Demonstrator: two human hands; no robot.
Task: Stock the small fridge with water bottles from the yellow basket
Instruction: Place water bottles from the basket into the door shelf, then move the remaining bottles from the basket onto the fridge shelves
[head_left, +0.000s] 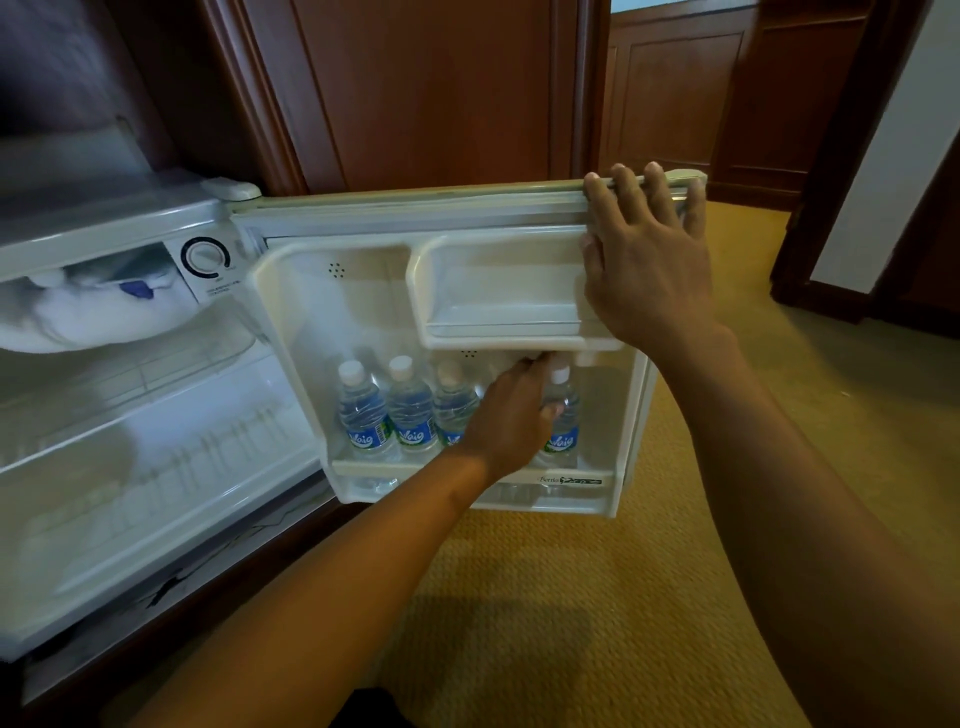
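Note:
The small white fridge stands open, its door (467, 208) swung out to the right. Several clear water bottles with blue labels (413, 410) stand upright in the door's bottom rack (374, 467). My left hand (511, 415) reaches into that rack and is wrapped around a bottle that it mostly hides, just left of the rightmost bottle (563, 415). My right hand (644, 254) grips the top right corner of the door, fingers hooked over its edge. The yellow basket is out of view.
The fridge's inner wire shelves (156, 441) at left hold nothing I can make out. A frosted freezer box (93, 301) and a dial (204, 258) sit at the top. Wooden wall panels rise behind. Woven yellow carpet (571, 597) covers the floor.

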